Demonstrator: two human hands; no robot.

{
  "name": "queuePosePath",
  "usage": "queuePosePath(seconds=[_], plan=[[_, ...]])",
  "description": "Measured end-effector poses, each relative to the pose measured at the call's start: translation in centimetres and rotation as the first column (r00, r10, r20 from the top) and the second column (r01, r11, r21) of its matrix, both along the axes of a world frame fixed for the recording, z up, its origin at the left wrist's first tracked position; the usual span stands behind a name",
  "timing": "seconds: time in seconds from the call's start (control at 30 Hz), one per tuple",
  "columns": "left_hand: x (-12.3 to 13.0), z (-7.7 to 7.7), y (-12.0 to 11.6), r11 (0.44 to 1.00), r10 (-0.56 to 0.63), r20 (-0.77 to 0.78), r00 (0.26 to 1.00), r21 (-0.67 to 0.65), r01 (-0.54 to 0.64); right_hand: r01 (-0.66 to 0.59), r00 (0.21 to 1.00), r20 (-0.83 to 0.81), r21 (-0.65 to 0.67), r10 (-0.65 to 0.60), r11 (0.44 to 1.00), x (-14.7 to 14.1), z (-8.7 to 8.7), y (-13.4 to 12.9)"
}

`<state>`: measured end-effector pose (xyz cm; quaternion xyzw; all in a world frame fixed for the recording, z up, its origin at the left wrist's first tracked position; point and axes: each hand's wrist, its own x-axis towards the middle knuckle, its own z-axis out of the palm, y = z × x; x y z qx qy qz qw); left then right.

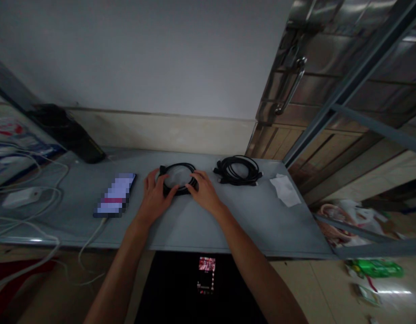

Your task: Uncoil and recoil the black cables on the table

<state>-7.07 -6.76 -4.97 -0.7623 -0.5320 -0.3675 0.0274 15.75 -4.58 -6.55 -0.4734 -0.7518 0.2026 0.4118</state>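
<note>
A black cable [178, 179], wound into a flat round coil with its plug ends at the upper left of the loop, is seen at the centre of the frame on a grey table [248, 216]. It is pressed at its near edge by the left hand [154, 196] and the right hand [205, 192], fingers spread flat, neither closed around it. A second coiled cable [238, 170] lies to the right, apart.
</note>
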Motion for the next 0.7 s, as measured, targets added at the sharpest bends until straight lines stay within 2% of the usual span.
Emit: queuePosePath(seconds=[0.17,0.33,0.57,0.7], plan=[[-0.4,-0.9,0.3,0.996,-0.013,0.013,1.0,-0.093,0.014,-0.071,0.997,-0.011,-0.021,0.071,0.997,0.3,0.1,-0.2],[-0.7,-1.3,0.4,0.995,-0.006,-0.01,1.0,-0.096,0.005,-0.167,0.985,0.027,-0.058,0.169,0.984,0.7,0.3,-0.6],[-0.8,-1.3,0.2,0.995,-0.093,-0.076,0.993,-0.033,0.091,-0.088,0.996,0.001,-0.026,0.088,0.996,0.7,0.2,-0.4],[-0.8,-1.1,0.2,0.995,-0.102,-0.066,0.993,-0.016,0.101,-0.004,1.0,0.027,0.005,0.004,1.0,0.8,0.5,-0.4]])
